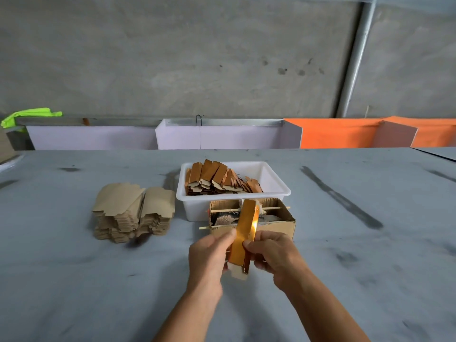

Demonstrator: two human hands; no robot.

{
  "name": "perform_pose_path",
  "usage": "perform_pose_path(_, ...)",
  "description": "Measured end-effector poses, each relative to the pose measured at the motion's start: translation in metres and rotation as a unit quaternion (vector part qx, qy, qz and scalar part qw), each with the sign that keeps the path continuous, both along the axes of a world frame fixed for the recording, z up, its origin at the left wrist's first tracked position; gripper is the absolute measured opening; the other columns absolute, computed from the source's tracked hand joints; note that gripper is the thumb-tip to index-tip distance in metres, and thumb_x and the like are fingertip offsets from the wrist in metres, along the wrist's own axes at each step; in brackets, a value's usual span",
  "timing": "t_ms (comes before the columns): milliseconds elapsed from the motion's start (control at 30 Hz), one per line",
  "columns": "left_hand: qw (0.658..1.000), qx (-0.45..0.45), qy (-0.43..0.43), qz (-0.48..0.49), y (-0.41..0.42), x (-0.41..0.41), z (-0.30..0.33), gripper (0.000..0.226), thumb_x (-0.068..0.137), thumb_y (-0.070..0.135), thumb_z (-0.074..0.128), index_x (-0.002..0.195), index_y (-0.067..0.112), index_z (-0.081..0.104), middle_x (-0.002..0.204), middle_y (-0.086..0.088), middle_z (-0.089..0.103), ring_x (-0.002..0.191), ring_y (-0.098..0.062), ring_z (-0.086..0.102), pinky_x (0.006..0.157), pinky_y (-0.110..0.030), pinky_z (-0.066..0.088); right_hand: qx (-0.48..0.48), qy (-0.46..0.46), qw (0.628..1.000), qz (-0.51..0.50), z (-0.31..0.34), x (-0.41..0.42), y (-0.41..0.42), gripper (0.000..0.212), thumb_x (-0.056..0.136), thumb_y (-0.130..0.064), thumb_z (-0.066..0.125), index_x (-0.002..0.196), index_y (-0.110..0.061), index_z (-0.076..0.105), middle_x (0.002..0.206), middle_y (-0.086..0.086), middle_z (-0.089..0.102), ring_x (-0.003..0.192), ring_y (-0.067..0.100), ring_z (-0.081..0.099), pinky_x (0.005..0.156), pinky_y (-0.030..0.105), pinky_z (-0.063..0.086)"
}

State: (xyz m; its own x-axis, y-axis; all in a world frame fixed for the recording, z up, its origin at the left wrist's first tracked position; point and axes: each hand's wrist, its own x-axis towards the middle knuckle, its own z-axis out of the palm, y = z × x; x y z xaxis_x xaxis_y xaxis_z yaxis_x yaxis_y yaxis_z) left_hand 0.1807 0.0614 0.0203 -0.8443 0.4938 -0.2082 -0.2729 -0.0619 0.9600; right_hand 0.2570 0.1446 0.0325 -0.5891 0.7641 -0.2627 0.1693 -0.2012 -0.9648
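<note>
A white plastic tub (pixel 283 191) sits just above the centre of the frame, its left half packed with folded gold sleeves (pixel 214 178) leaning against one another. Left of it, apart from the tub, is a low stack of flat brown card blanks (pixel 133 208), in two piles side by side. A small open cardboard box (pixel 278 227) stands against the tub's near wall, with thin wooden sticks (pixel 271 208) run across it and some grey stuff inside that is hard to make out.

In front of that box, at lower centre, both hands hold a long gold carton (pixel 243 245) above the table. It is tilted, with its upper end covering the middle of the cardboard box and its pale open flap at the bottom. The left hand (pixel 209 257) grips its left side with the thumb on the gold face. The right hand (pixel 274 255) pinches its right edge with curled fingers.

The table (pixel 370 280) is grey, mottled with dark smears. Behind it rises a bare concrete wall (pixel 197 58) with a pale pipe (pixel 357 58) at upper right. Along the table's far edge stand white panels (pixel 93 138), then orange panels (pixel 333 133) to the right. A bright green cloth (pixel 32 114) lies at far left.
</note>
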Motion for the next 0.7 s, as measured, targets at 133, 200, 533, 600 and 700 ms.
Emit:
perform_pose_path(133,0.998,-0.031,0.037,-0.033,0.004,-0.01,0.01,0.008,0.08,0.016,0.072,0.075,0.012,0.068,0.071,-0.003,0.07,0.066,-0.017,0.066,0.054,-0.024,0.05,0.036,-0.019,0.998,0.045,0.008,-0.002,0.0,0.006,0.084,-0.01,0.068,0.078,-0.008,0.07,0.066,0.002,0.07,0.061,0.013,0.06,0.054,0.021,0.047)
perform_pose_path(200,0.999,-0.024,0.031,-0.021,0.007,-0.015,0.014,0.007,0.08,0.011,0.072,0.075,0.008,0.067,0.073,-0.006,0.071,0.069,-0.021,0.066,0.057,-0.027,0.05,0.032,-0.012,0.999,0.034,0.008,-0.003,0.002,0.006,0.083,-0.012,0.07,0.078,-0.009,0.069,0.064,0.0,0.07,0.06,0.012,0.061,0.055,0.022,0.049)
perform_pose_path(533,0.999,-0.003,0.037,0.016,0.03,-0.031,0.026,0.003,0.081,0.009,0.071,0.081,0.012,0.069,0.072,-0.005,0.07,0.068,-0.019,0.065,0.059,-0.029,0.054,-0.003,0.02,0.999,-0.025,0.014,-0.021,0.014,0.012,0.084,-0.007,0.067,0.073,-0.009,0.068,0.055,-0.003,0.068,0.055,0.011,0.062,0.051,0.023,0.05)
perform_pose_path(600,0.998,-0.031,0.053,-0.017,0.033,-0.034,0.027,0.011,0.081,0.007,0.071,0.083,0.017,0.068,0.075,-0.003,0.069,0.065,-0.015,0.064,0.052,-0.025,0.052,-0.005,0.035,0.998,-0.053,0.018,-0.026,0.022,0.012,0.083,-0.005,0.068,0.071,-0.006,0.066,0.051,-0.002,0.065,0.052,0.013,0.06,0.05,0.024,0.052)
perform_pose_path(700,0.997,-0.037,0.058,-0.036,0.04,-0.039,0.03,0.022,0.082,0.002,0.068,0.078,0.023,0.064,0.077,-0.004,0.069,0.061,-0.016,0.065,0.048,-0.022,0.052,0.014,0.038,0.998,-0.057,0.023,-0.036,0.032,0.012,0.083,-0.006,0.069,0.072,-0.005,0.065,0.051,-0.001,0.064,0.048,0.012,0.058,0.048,0.023,0.051)
